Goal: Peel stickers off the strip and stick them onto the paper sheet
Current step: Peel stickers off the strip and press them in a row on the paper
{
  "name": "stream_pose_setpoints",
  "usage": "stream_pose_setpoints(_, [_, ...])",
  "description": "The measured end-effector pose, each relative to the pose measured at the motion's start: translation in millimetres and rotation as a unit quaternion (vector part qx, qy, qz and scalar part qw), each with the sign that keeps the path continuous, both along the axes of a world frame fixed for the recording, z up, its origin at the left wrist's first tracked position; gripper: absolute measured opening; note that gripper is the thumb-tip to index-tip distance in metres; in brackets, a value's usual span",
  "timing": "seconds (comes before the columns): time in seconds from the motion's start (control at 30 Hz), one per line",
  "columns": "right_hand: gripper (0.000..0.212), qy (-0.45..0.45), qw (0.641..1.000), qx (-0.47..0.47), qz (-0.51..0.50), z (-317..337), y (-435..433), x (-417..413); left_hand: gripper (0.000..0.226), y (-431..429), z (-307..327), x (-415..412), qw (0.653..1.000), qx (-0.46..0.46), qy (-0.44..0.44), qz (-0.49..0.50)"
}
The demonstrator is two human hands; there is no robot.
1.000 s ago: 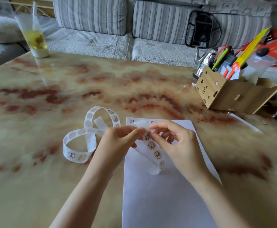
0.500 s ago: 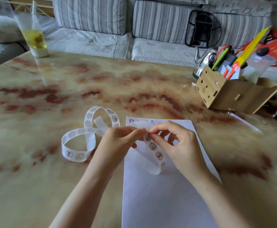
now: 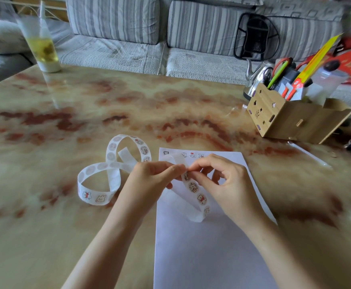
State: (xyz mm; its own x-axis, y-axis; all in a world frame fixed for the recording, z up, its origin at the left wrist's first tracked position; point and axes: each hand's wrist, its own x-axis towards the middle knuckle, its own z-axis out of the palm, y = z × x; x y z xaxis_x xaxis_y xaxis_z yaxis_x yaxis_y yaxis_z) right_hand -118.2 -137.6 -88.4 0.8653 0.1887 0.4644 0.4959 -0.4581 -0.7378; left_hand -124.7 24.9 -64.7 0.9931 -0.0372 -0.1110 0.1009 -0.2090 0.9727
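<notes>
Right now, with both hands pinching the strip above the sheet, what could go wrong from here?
1. The left hand and right hand pinch the sticker strip at almost one spot, so a small sticker could crease or tear as it lifts.
2. Neither hand holds the paper sheet. It may slide when a sticker is pressed down, skewing the row of stickers along its top edge.

Marble table (image 3: pixel 87 113): paper sheet (image 3: pixel 201 257), strip (image 3: pixel 99 184), glass (image 3: pixel 43 51), organizer (image 3: pixel 291 119).

Soft daylight, glossy table (image 3: pixel 66 113) glare, blurred warped edges.
</notes>
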Motion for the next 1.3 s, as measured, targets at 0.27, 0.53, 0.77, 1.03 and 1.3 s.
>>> stream_pose_setpoints(0.27, [0.007,0.015,0.997,-0.073,-0.014,0.3,0.1,0.0,0.021,-1.6,-4.0,1.7,1.000,0.014,-0.018,0.007])
stream_pose_setpoints(0.53, [0.013,0.155,0.983,0.094,0.004,17.3,-15.1,8.4,0.027,0.5,-19.8,7.0,0.996,0.083,-0.026,0.033])
stream_pose_setpoints(0.77, [0.006,0.255,0.959,0.029,-0.120,7.6,-58.5,65.7,0.021,0.2,-28.6,5.6,0.969,0.237,-0.055,0.036])
stream_pose_setpoints(1.03, [0.009,0.298,0.943,0.011,-0.149,-5.2,-51.9,90.0,0.016,2.3,-32.3,5.9,0.957,0.285,-0.050,0.023])
stream_pose_setpoints(1.3, [0.007,0.303,0.941,0.016,-0.153,-8.8,-50.5,89.6,0.016,2.8,-33.3,7.5,0.957,0.286,-0.045,0.023])
